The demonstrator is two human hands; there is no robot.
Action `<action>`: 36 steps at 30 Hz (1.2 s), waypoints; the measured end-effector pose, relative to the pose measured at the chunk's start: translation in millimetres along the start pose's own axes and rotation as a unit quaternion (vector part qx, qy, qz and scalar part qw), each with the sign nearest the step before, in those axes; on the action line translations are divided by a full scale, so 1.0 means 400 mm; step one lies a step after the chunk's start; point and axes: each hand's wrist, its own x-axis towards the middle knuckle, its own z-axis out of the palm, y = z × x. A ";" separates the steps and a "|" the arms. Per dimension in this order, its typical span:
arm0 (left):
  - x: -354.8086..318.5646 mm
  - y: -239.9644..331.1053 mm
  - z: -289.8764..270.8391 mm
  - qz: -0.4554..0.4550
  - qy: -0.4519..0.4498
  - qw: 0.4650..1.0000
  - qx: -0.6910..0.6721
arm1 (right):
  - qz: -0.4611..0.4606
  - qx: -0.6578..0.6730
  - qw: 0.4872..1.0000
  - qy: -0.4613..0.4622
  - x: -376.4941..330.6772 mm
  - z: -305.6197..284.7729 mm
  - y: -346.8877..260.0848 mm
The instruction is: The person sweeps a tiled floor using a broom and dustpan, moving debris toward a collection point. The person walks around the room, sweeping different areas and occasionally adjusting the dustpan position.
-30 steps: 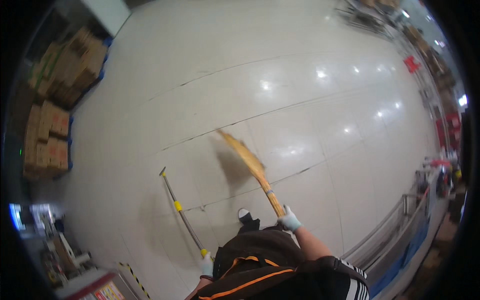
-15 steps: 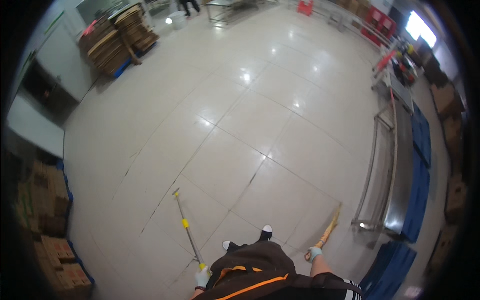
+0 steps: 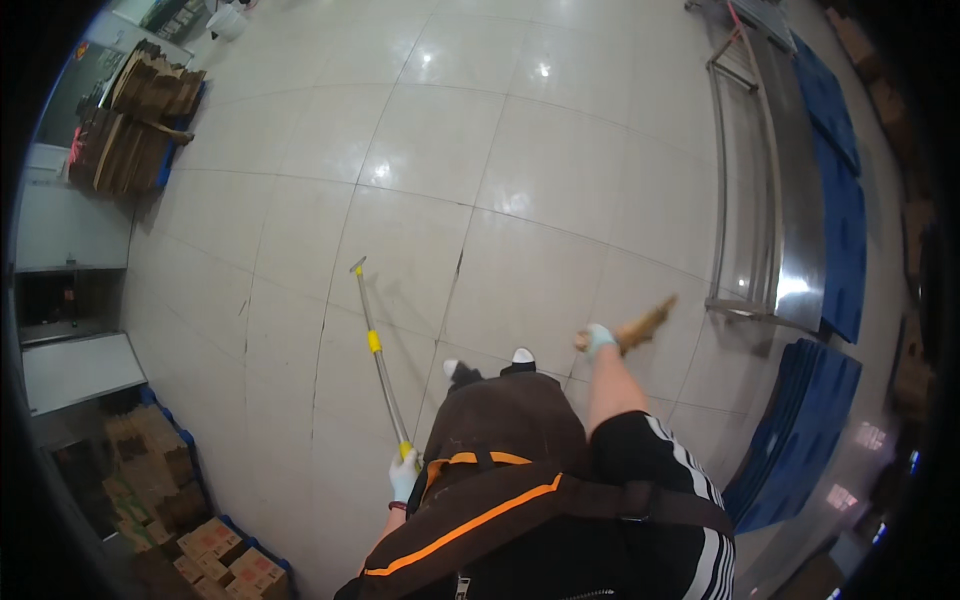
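Gripping the near yellow section [image 3: 405, 449] of a long pole tool [image 3: 389, 396], the gloved left hand [image 3: 403, 474] has its fingers wrapped around the shaft, beside the brown apron [image 3: 505, 420]. The pole tool extends forward and slightly left over the tiled floor [image 3: 560, 270]. A yellow collar [image 3: 375, 342] sits partway along the grey shaft, and a narrow crosspiece [image 3: 357, 265] terminates the far end; contact between crosspiece and floor cannot be determined. The gloved right hand [image 3: 600, 340] is extended forward and right, fingers curled around the handle of a tan broom [image 3: 648, 326]; the spacing of individual fingers cannot be determined. The handle's butt protrudes left of this hand. The broom's bristles point right, toward the metal table [image 3: 790, 200].
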 end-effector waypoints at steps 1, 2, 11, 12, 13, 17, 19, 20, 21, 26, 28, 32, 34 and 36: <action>0.006 0.012 0.001 0.008 -0.002 1.000 0.014 | 0.009 -0.031 0.999 0.027 0.031 0.142 0.032; -0.002 0.056 0.028 -0.020 -0.006 1.000 -0.022 | 0.017 -0.057 0.997 0.047 0.049 0.251 0.054; 0.135 0.092 0.060 -0.084 -0.013 0.996 -0.012 | 0.119 -0.358 0.924 -0.057 -0.048 0.931 0.074; 0.146 0.124 0.083 -0.074 -0.007 0.997 -0.020 | 0.116 -0.339 0.930 -0.080 -0.049 0.915 0.040; 0.173 0.146 0.084 -0.086 -0.019 0.996 -0.009 | 0.064 -0.350 0.932 -0.072 -0.085 0.922 0.019; 0.264 0.255 0.119 -0.113 -0.044 0.992 0.031 | -0.183 -0.455 0.872 0.005 -0.180 0.770 0.039; 0.322 0.291 0.128 -0.100 -0.060 0.992 0.054 | -0.105 -0.461 0.877 0.082 -0.288 0.744 -0.029; 0.356 0.301 0.136 -0.102 -0.069 0.991 0.052 | -0.118 -0.443 0.882 0.108 -0.299 0.698 -0.060; 0.383 0.330 0.152 -0.105 -0.081 0.990 0.053 | -0.131 -0.419 0.888 0.137 -0.308 0.643 -0.087; 0.423 0.450 0.236 -0.131 -0.102 0.975 0.147 | -0.163 -0.287 0.897 0.295 -0.420 0.440 -0.177; 0.372 0.524 0.282 -0.126 -0.119 0.968 0.181 | -0.180 -0.250 0.871 0.383 -0.403 0.306 -0.155; 0.358 0.576 0.379 -0.086 -0.142 0.966 0.200 | -0.159 -0.056 0.901 0.399 -0.330 0.051 -0.270; 0.413 0.556 0.396 -0.062 -0.186 0.957 0.214 | -0.028 -0.010 0.943 0.332 -0.278 -0.225 -0.314; 0.452 0.518 0.423 -0.007 -0.171 0.950 0.259 | 0.140 0.218 0.914 0.312 -0.232 -0.306 -0.430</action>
